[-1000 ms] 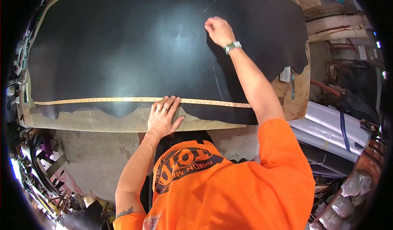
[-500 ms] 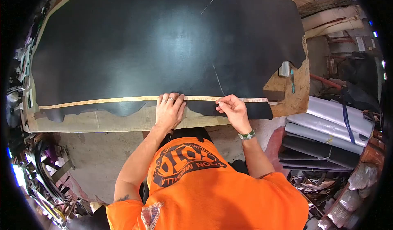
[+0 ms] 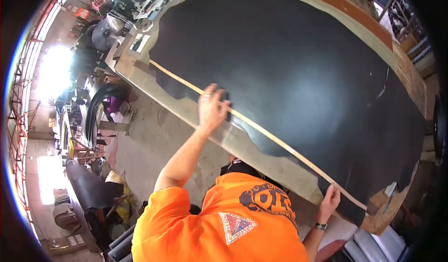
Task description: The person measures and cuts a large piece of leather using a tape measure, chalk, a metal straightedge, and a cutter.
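A large dark leather hide (image 3: 280, 61) lies spread over the worktable, with a long yellow measuring tape (image 3: 275, 139) running slantwise along its near edge. Across the tape, left of its middle, my left hand (image 3: 212, 110) rests with fingers stretched out and slightly apart. Beside those fingers a small dark shape shows against the hide. Toward the tape's right end, my right hand (image 3: 330, 199) has thumb and fingers pinched together right at the tape's near edge. What is in that pinch is too small to make out. Pale lines (image 3: 382, 90) mark the hide's right part.
The pale worktable edge (image 3: 177, 115) borders the hide in front. A blue pen-like tool (image 3: 387, 203) and a small light block (image 3: 390, 188) lie at the table's right corner. Silvery rolls (image 3: 373, 245) stand below it. Leftward are dark curved strips (image 3: 95, 110) and a dark draped sheet (image 3: 91, 185).
The view has turned toward the left, so the table now slants. My left hand stays over the tape; my right hand remains pinched, now nearer the tape's right end.
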`<move>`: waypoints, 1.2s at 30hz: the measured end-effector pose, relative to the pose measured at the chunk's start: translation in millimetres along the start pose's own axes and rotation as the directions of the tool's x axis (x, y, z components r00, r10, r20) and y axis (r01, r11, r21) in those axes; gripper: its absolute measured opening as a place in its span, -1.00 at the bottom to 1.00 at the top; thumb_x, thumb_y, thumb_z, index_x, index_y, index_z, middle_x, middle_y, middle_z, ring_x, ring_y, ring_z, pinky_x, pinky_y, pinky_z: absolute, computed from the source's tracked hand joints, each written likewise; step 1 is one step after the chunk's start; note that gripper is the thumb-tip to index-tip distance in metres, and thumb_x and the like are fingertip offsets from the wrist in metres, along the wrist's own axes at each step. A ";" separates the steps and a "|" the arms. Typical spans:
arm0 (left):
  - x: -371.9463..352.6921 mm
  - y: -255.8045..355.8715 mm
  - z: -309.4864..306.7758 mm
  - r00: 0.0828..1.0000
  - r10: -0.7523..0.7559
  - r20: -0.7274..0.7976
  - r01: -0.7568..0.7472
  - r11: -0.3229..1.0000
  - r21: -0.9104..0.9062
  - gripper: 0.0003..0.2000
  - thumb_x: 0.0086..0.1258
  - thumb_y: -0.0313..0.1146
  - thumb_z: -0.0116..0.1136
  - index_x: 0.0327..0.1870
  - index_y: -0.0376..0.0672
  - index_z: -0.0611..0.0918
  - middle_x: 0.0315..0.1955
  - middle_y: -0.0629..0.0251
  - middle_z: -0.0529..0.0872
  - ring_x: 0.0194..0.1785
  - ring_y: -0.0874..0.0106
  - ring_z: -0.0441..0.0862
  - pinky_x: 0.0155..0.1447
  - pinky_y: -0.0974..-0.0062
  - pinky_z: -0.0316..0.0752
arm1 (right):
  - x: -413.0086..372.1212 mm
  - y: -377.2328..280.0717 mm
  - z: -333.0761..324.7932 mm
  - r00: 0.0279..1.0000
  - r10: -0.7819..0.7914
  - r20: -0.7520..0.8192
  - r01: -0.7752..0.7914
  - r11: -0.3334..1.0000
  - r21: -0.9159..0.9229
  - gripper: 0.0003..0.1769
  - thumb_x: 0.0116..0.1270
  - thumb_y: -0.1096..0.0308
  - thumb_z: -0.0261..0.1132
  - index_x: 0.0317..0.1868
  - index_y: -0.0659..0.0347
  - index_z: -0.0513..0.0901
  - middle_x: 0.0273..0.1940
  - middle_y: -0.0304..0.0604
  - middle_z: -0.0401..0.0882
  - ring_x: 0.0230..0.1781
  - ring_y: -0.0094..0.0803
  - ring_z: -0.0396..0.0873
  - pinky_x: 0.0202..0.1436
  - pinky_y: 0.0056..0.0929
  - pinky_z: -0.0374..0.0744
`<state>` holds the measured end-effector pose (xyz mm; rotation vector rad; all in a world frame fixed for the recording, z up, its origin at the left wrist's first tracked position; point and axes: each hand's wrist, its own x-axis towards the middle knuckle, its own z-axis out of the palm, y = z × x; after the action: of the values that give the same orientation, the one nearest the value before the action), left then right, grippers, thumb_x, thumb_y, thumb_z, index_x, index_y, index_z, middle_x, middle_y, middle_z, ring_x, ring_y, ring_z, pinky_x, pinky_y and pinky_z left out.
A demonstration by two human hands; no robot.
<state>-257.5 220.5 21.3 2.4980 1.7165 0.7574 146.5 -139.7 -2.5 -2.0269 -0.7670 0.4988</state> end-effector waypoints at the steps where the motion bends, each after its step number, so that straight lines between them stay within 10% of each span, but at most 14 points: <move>1: 13.7 -51.9 -2.6 0.996 -0.063 -0.060 0.067 0.994 0.082 -0.52 0.32 -0.22 0.36 0.19 -0.26 0.59 0.36 -0.07 0.45 0.45 -0.03 0.35 0.49 0.02 0.23 | -0.3 -11.6 17.5 0.999 -0.037 -0.026 0.035 0.996 -0.084 -0.70 0.60 0.18 0.20 -0.27 0.21 0.49 -0.53 -0.29 0.36 -0.55 -0.52 0.27 -0.45 -0.46 0.30; 8: 101.5 -309.2 -21.4 0.886 -0.456 0.081 0.408 0.852 0.328 -0.19 0.52 0.21 -0.03 0.58 -0.27 0.22 0.60 -0.04 0.11 0.67 0.02 -0.04 0.67 0.01 -0.12 | 7.6 -57.9 128.2 0.975 0.020 -0.221 -0.126 0.868 -0.481 -0.51 0.49 0.06 0.34 0.08 0.35 0.48 -0.29 -0.01 0.63 -0.29 -0.29 0.59 -0.12 -0.31 0.57; 13: 133.6 -355.0 0.8 0.884 -0.443 0.150 0.383 0.870 0.311 -0.13 0.55 0.25 -0.13 0.61 -0.32 0.11 0.62 -0.04 0.07 0.69 0.03 -0.08 0.68 -0.03 -0.17 | 23.4 -65.0 141.9 0.952 0.058 -0.301 -0.228 0.789 -0.570 -0.38 0.47 -0.14 0.29 0.07 0.34 0.49 -0.08 0.24 0.66 -0.11 0.18 0.62 -0.04 -0.01 0.53; 21: 241.7 -411.2 31.5 0.870 -0.474 0.138 0.423 0.860 0.287 -0.18 0.59 0.26 -0.30 0.62 -0.25 0.10 0.64 0.05 0.02 0.70 0.11 -0.13 0.68 -0.03 -0.20 | 108.0 -97.4 172.6 0.969 0.004 -0.247 -0.164 0.760 -0.629 -0.31 0.44 -0.20 0.30 0.07 0.36 0.45 -0.14 0.30 0.67 -0.09 0.20 0.66 0.03 -0.06 0.57; 24: 272.2 -426.2 30.5 0.867 -0.485 0.115 0.413 0.829 0.378 -0.21 0.60 0.24 -0.28 0.59 -0.25 0.16 0.63 0.07 0.07 0.70 0.12 -0.10 0.67 -0.03 -0.12 | 142.1 -97.5 191.4 0.978 -0.020 -0.210 -0.119 0.768 -0.630 -0.24 0.42 -0.19 0.32 0.18 0.44 0.46 0.02 0.35 0.66 0.08 0.16 0.65 0.19 -0.08 0.56; 26: 293.1 -383.0 -20.9 0.885 -0.391 0.253 0.211 0.820 0.532 -0.47 0.57 0.08 -0.07 0.28 -0.17 0.59 0.36 0.07 0.52 0.46 0.07 0.38 0.50 0.06 0.28 | 149.3 -169.9 220.0 0.961 0.173 -0.216 -0.254 0.863 -0.436 -0.20 0.38 -0.11 0.39 0.24 0.55 0.53 0.12 0.25 0.68 0.13 0.03 0.67 0.24 -0.26 0.56; 27: 275.5 -421.2 8.2 0.981 -0.184 0.060 0.126 0.844 0.522 -0.59 0.55 -0.03 0.01 0.17 -0.11 0.69 0.27 0.07 0.61 0.36 0.06 0.50 0.42 0.10 0.39 | 145.2 -185.2 220.8 0.948 0.206 -0.241 -0.300 0.830 -0.471 -0.28 0.35 -0.19 0.36 0.12 0.39 0.64 0.20 0.17 0.64 0.19 0.01 0.63 0.28 -0.23 0.53; 29: 275.0 -407.5 0.6 0.960 -0.132 0.246 0.068 0.965 0.252 -0.65 0.55 -0.24 0.04 0.27 -0.06 0.65 0.33 0.09 0.58 0.39 0.12 0.48 0.46 0.15 0.39 | 143.4 -208.3 218.6 0.918 0.270 -0.290 -0.390 0.751 -0.533 -0.38 0.30 -0.33 0.29 -0.12 0.07 0.85 0.34 0.01 0.58 0.32 -0.05 0.56 0.38 -0.18 0.47; 30: 268.9 -474.0 32.2 0.947 0.182 0.266 -0.280 0.874 0.397 -0.64 0.56 -0.26 0.02 0.29 -0.11 0.63 0.33 0.05 0.57 0.40 0.12 0.48 0.47 0.19 0.38 | 141.4 -195.1 211.4 0.910 0.275 -0.310 -0.412 0.680 -0.607 -0.34 0.32 -0.32 0.27 0.01 0.12 0.79 0.28 0.12 0.60 0.29 0.02 0.57 0.35 -0.11 0.50; 32: 289.2 -569.4 83.0 0.975 0.002 0.221 -0.109 0.875 0.471 -0.48 0.67 0.00 -0.13 0.46 -0.17 0.44 0.45 0.00 0.41 0.53 0.08 0.33 0.53 0.07 0.31 | 144.7 -157.3 206.9 0.920 0.194 -0.341 -0.367 0.732 -0.574 -0.39 0.45 -0.16 0.22 0.21 0.18 0.52 -0.08 0.16 0.73 -0.01 0.12 0.69 0.05 0.03 0.63; 34: 289.7 -544.5 88.5 0.991 -0.118 -0.064 0.134 0.875 0.464 -0.35 0.68 0.08 -0.20 0.42 -0.40 0.43 0.43 -0.13 0.42 0.47 -0.04 0.38 0.48 0.05 0.34 | 144.3 -125.0 214.4 0.894 0.014 -0.447 -0.289 0.781 -0.553 -0.53 0.52 0.00 0.16 0.19 0.20 0.48 -0.21 0.13 0.73 -0.15 0.13 0.70 -0.08 0.09 0.63; 36: 286.3 -546.0 78.4 0.994 -0.110 0.024 0.085 0.874 0.479 -0.30 0.67 0.15 -0.25 0.47 -0.36 0.39 0.46 -0.07 0.41 0.52 0.01 0.33 0.54 0.09 0.25 | 143.2 -114.6 212.1 0.853 0.026 -0.521 -0.373 0.730 -0.573 -0.60 0.53 0.19 0.10 0.24 0.24 0.43 -0.26 0.14 0.71 -0.23 0.14 0.70 -0.14 0.10 0.63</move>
<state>-623.9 709.3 -92.7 2.6500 2.2190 0.2762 85.5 133.1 -24.9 -2.7691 -0.4197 -0.2298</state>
